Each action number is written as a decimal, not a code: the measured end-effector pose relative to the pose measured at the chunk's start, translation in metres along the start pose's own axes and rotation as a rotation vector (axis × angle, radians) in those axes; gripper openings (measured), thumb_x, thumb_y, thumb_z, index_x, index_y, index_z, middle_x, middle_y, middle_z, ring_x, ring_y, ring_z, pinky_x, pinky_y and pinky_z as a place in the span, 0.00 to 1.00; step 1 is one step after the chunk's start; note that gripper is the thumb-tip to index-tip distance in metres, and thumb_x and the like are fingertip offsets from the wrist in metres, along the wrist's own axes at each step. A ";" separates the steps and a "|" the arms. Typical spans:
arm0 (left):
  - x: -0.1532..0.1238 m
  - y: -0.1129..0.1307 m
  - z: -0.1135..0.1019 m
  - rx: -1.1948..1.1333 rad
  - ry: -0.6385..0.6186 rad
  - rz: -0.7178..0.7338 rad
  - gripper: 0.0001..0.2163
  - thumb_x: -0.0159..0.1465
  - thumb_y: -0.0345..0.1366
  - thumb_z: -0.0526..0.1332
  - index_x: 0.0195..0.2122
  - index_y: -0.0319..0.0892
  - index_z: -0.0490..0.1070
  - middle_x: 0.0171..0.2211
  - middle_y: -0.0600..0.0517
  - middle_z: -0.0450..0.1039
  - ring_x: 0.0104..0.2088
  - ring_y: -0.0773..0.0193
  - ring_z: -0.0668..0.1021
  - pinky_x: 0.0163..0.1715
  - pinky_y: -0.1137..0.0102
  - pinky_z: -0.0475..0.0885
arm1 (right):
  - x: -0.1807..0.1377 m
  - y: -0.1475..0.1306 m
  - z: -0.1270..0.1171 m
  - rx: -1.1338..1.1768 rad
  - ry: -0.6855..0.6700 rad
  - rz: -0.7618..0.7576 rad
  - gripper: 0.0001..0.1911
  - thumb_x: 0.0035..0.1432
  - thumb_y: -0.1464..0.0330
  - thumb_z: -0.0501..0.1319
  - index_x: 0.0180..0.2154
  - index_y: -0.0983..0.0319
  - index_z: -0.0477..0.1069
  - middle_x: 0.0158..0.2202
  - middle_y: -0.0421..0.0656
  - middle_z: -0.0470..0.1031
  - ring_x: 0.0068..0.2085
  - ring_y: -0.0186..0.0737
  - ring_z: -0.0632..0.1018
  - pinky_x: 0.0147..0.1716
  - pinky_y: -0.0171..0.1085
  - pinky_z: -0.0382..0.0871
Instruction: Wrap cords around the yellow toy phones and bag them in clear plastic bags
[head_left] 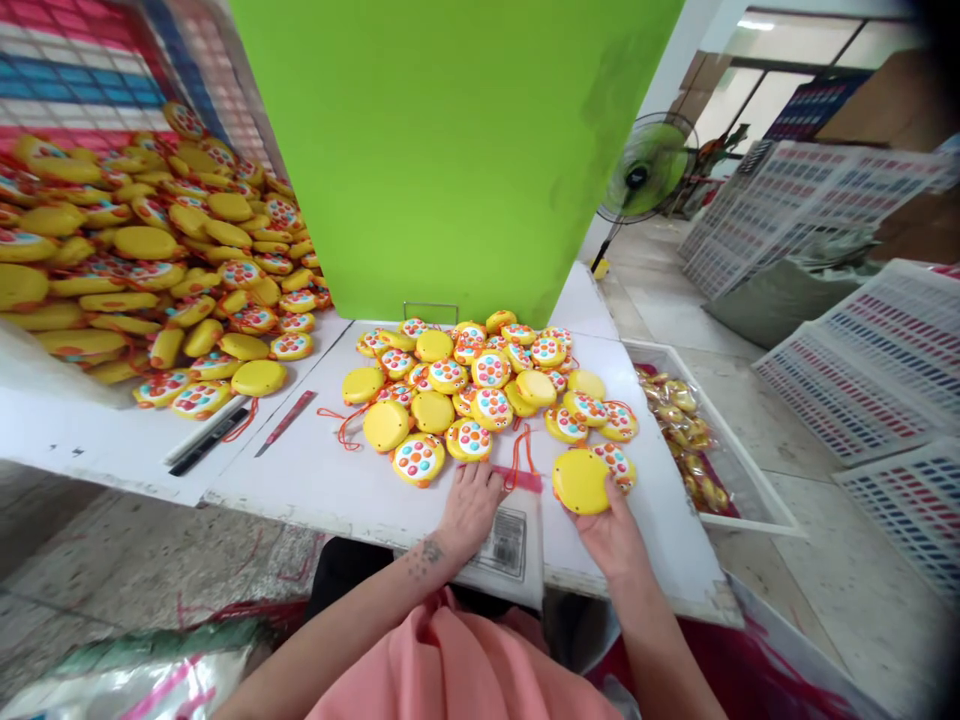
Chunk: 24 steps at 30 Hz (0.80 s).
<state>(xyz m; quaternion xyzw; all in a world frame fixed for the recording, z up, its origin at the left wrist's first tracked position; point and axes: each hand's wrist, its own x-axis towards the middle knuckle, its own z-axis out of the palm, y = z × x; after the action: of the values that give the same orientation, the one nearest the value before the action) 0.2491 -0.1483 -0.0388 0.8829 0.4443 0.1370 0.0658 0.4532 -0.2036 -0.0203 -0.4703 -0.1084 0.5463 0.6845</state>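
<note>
My right hand [611, 530] grips a yellow oval toy [580, 481] at the table's front right, thumb on its edge and its plain yellow back facing up. Beside it, partly behind, lies another such toy [616, 463] with a white face and coloured dots. Palm down, my left hand [471, 508] rests with its fingers stretched over the upper left of a flat clear plastic bag [517, 580] with a pink strip and a printed label. An orange cord loop [520, 460] lies across the strip. Just beyond is a loose pile of the toys [457, 380], some dotted side up.
A large heap of the same toys [165, 260] fills the left side. Nearby lie a black marker [208, 440] and a red cutter knife [286, 422]. A green panel [457, 160] stands behind the pile. To the right sits a white crate [739, 470] of gold-wrapped pieces.
</note>
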 end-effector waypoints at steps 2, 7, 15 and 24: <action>0.002 -0.002 -0.001 -0.008 -0.014 0.004 0.06 0.68 0.36 0.55 0.41 0.40 0.68 0.44 0.47 0.68 0.46 0.54 0.68 0.47 0.59 0.64 | -0.005 -0.003 0.001 -0.032 0.004 0.012 0.19 0.53 0.54 0.64 0.46 0.53 0.73 0.48 0.41 0.79 0.52 0.48 0.76 0.43 0.47 0.76; 0.010 -0.007 -0.002 -0.029 -0.061 0.026 0.09 0.66 0.40 0.59 0.43 0.42 0.69 0.43 0.47 0.68 0.46 0.54 0.68 0.47 0.60 0.64 | -0.012 -0.008 0.004 -0.050 0.029 0.003 0.19 0.52 0.55 0.65 0.44 0.54 0.73 0.48 0.43 0.79 0.51 0.51 0.77 0.36 0.46 0.78; 0.013 -0.004 -0.012 -0.035 -0.098 0.016 0.08 0.67 0.38 0.56 0.42 0.40 0.70 0.43 0.44 0.69 0.46 0.52 0.68 0.46 0.58 0.64 | -0.010 0.007 0.017 -0.103 -0.028 -0.058 0.20 0.53 0.57 0.65 0.47 0.56 0.72 0.52 0.44 0.76 0.52 0.49 0.76 0.40 0.44 0.77; -0.062 0.020 -0.017 -0.064 -0.192 0.382 0.32 0.61 0.45 0.62 0.62 0.35 0.56 0.61 0.33 0.59 0.61 0.41 0.63 0.58 0.48 0.58 | 0.008 0.014 -0.012 -0.835 0.161 -0.464 0.30 0.57 0.56 0.60 0.58 0.61 0.63 0.56 0.50 0.70 0.55 0.50 0.71 0.55 0.50 0.64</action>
<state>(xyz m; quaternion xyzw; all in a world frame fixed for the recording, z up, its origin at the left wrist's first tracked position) 0.2237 -0.2104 -0.0289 0.9576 0.2559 0.0764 0.1084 0.4552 -0.2035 -0.0407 -0.7091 -0.3672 0.2507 0.5473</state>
